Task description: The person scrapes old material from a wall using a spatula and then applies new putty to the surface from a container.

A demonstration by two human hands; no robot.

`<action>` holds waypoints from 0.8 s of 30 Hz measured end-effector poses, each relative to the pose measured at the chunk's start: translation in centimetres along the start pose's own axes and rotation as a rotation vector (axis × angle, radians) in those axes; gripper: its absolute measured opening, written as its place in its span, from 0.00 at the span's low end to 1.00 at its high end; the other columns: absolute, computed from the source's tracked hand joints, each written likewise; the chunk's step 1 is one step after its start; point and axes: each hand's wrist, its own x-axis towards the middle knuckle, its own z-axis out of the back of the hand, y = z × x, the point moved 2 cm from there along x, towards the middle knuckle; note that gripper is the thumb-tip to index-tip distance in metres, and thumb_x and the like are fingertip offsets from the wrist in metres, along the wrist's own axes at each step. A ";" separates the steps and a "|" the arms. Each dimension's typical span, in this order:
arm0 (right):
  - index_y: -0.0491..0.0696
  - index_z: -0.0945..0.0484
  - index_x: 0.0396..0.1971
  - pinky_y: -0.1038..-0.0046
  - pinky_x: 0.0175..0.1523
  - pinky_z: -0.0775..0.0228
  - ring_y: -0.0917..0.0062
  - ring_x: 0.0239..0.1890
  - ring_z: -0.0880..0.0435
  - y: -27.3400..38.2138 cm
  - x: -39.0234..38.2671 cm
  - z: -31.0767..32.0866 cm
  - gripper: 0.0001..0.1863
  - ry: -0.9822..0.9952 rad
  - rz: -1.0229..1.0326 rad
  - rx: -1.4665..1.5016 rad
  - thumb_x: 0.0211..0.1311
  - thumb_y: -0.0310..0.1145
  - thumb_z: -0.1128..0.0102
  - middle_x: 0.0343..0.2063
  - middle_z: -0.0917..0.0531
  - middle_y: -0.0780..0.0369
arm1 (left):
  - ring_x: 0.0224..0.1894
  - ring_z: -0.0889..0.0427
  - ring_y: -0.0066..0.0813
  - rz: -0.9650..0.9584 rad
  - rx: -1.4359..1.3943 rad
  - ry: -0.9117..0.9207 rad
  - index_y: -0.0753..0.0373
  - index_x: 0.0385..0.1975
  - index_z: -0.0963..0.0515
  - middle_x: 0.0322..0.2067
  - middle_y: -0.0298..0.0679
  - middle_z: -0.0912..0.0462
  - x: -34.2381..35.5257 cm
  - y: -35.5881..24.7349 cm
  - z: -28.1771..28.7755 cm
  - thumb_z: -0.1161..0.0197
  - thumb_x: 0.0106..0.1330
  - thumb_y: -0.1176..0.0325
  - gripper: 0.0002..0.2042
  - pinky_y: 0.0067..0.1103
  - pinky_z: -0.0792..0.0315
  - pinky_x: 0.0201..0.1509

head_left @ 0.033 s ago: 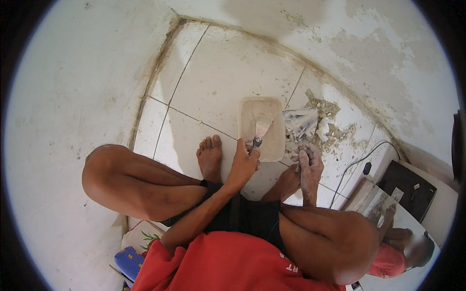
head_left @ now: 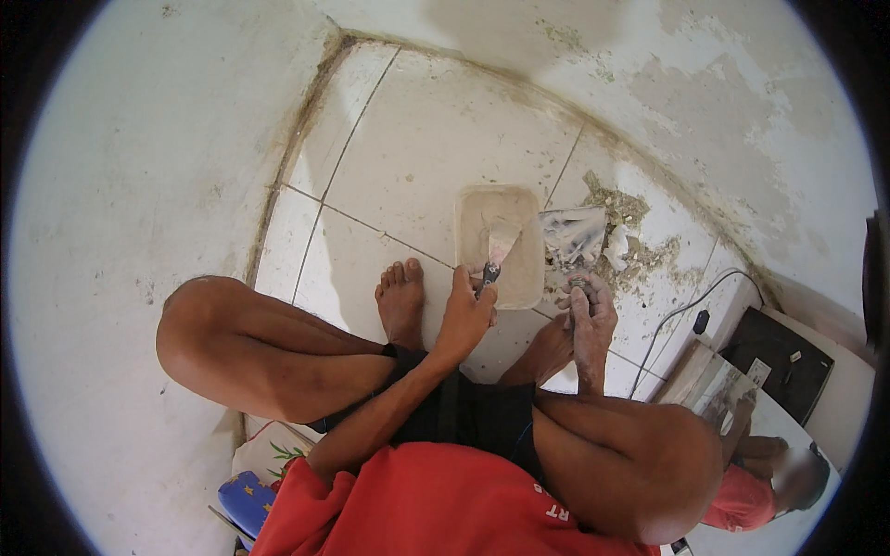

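My left hand (head_left: 466,313) is closed round the dark handle of a putty knife (head_left: 502,246). Its pale, smeared blade points away from me, over a shallow whitish rectangular tub (head_left: 531,298) on the floor. My right hand (head_left: 591,320), dusted with white, is to the right of the tub. Its fingers are curled, with a small greyish thing at their tips that I cannot make out. Just beyond it lies a crumpled white-and-grey plastic bag (head_left: 577,230), touching the tub's right side.
Loose plaster debris (head_left: 623,206) lies by the far wall (head_left: 705,120), whose paint is peeling. To the right are a black cord (head_left: 681,308), a dark flat panel (head_left: 779,357) and a mirror (head_left: 742,408). My bare feet (head_left: 402,301) rest on the tiles near the tub.
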 end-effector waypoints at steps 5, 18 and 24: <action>0.43 0.25 0.51 0.86 0.26 0.36 0.88 0.27 0.24 -0.2 0.0 -0.2 0.13 0.042 0.016 -0.016 0.71 0.29 0.45 0.37 0.18 0.64 | 0.21 0.27 0.20 -0.084 0.077 -0.051 0.69 0.57 0.40 0.37 0.41 0.28 -0.5 0.5 -0.5 0.46 0.70 0.71 0.19 0.19 0.34 0.21; 0.42 0.26 0.52 0.86 0.27 0.35 0.87 0.29 0.23 0.2 -0.1 -0.3 0.14 0.025 -0.005 -0.018 0.71 0.31 0.45 0.39 0.18 0.63 | 0.19 0.29 0.20 -0.130 -0.041 -0.074 0.69 0.53 0.38 0.40 0.45 0.25 2.4 -0.3 -0.6 0.44 0.70 0.72 0.16 0.16 0.37 0.18; 0.43 0.26 0.53 0.85 0.28 0.34 0.86 0.31 0.22 -0.1 0.0 -0.4 0.15 0.037 0.023 -0.011 0.71 0.32 0.44 0.40 0.18 0.63 | 0.21 0.28 0.19 -0.121 -0.116 -0.061 0.68 0.56 0.39 0.41 0.43 0.26 2.6 -0.5 -0.9 0.44 0.70 0.72 0.18 0.17 0.35 0.21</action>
